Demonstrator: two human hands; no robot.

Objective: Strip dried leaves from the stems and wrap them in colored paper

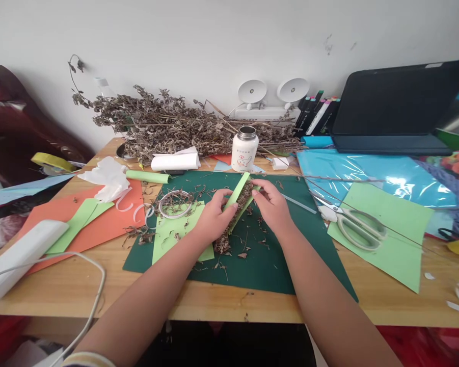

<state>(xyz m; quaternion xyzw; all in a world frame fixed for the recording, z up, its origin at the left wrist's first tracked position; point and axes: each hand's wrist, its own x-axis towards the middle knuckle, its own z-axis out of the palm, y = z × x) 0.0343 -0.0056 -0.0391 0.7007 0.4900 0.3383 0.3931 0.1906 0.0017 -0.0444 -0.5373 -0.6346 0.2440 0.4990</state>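
One green paper (238, 190), folded, mid-mat (267, 267): left hand (215, 216) pinching its left side, right hand (272, 205) its right. Dried leaves (245, 197) between, spilling out the near end. Looks like the rolling step; next move wants both edges gripped, near end contained.

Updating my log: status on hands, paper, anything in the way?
Left hand and right hand gripping green paper. Dried leaves between its sides, clump at near end. Leaf bits strewn over mat, white ring to the left.
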